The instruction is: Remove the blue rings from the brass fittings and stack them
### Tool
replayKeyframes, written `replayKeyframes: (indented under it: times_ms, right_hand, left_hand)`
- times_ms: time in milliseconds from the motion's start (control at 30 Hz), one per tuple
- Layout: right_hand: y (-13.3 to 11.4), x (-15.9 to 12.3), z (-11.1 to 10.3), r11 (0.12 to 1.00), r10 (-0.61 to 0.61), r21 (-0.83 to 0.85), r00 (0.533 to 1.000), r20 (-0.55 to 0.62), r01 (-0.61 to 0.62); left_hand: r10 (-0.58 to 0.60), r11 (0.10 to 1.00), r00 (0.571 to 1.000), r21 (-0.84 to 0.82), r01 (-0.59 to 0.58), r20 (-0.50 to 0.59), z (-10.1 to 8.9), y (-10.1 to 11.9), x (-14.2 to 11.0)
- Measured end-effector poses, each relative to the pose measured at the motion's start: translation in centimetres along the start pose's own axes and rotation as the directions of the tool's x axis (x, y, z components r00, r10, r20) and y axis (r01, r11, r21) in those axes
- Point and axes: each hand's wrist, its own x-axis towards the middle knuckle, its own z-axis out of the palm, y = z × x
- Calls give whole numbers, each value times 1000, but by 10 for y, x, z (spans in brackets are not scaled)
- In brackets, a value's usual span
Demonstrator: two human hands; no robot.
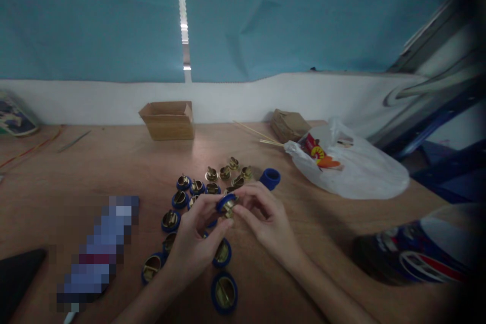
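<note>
Phone (99, 253) pixelated. Bottle (421, 248) dark, blurred toward right. Some blue-rimmed brass pieces (194, 201) partly hidden behind my left hand (203, 230).

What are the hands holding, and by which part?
The left hand and right hand pinch one brass fitting by its blue rim and brass end.

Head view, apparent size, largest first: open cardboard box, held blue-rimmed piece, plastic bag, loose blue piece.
1. plastic bag
2. open cardboard box
Unranked, smallest: loose blue piece and held blue-rimmed piece. They look alike, and the held one seems nearer the camera.
</note>
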Motion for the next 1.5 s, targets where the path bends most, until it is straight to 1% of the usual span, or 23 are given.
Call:
replayKeyframes:
  times_ms: [133, 267, 400, 667, 767, 933, 1033, 1100, 1200, 1367, 1500]
  right_hand:
    - [0, -3, 1, 998, -48, -32, 999, 9, 49]
    - [3, -7, -1, 995, -73, -68, 995, 72, 78]
    - [5, -8, -2, 991, -97, -79, 988, 118, 106]
    - [-2, -6, -2, 984, -91, -138, 986, 137, 110]
    - [-1, -7, -3, 978, -111, -154, 979, 170, 138]
    - [4, -8, -4, 956, -160, -208, 963, 217, 206]
    - [6, -8, -5, 926, -219, -259, 951, 220, 273]
    - [7, -9, -5, 905, -249, -293, 943, 222, 308]
    - [7, -10, -4, 885, -259, -336, 940, 222, 323]
    - [7, -12, 0, 872, -261, -359, 936, 235, 333]
    - [6, -12, 1, 867, -276, -360, 934, 226, 344]
  left_hand:
    - [-1, 1000, 1000, 23, 1, -1, -1, -1, -2]
    - [18, 996, 1000, 87, -19, 15, -1, -4, -3]
    - [25, 994, 999, 110, -28, 20, -1, -6, -3]
    - [64, 986, 998, 154, -66, 17, -2, -3, -2]
    - [92, 974, 995, 204, -99, 44, -2, -5, -3]
    - [189, 913, 981, 363, -187, 31, -3, -10, -4]
    - [254, 833, 964, 488, -258, 77, -4, -9, -3]
    - [267, 782, 958, 557, -278, 104, -5, -8, -3]
    - [248, 763, 964, 593, -256, 96, -5, -10, -3]
    - [191, 795, 981, 584, -165, 17, -1, -18, -6]
    - [159, 806, 987, 580, -121, -15, 0, -20, -6]
